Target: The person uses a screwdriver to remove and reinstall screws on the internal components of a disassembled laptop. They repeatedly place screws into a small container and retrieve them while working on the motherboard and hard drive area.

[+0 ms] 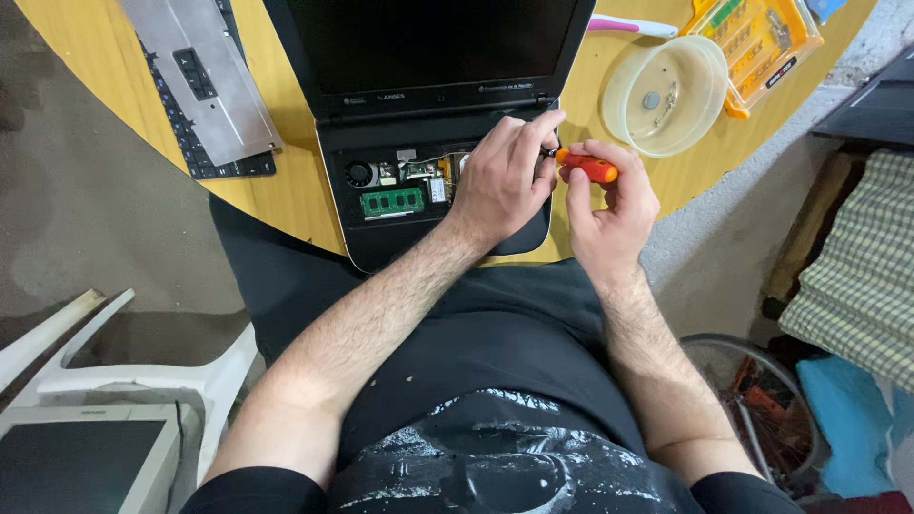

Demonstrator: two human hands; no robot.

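we hold the orange screwdriver (pixel 587 168) pinched in our right hand (pixel 609 205), its tip under the half-curled fingers of our left hand (pixel 500 181) on the open laptop (pixel 381 205), so it may slip and scratch the green board (pixel 391 201).

Orange-handled screwdriver (pixel 587 168), green memory module (pixel 391 202), black laptop (pixel 433 57), checked cloth (pixel 862 271)

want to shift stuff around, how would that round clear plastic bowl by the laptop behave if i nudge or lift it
The round clear bowl looks thin-walled, so probably light and quick to slide on the smooth wooden table. Its wide, low shape makes tipping unlikely. The small round piece lying loose inside would likely skid or rattle about if the bowl is pushed sharply.
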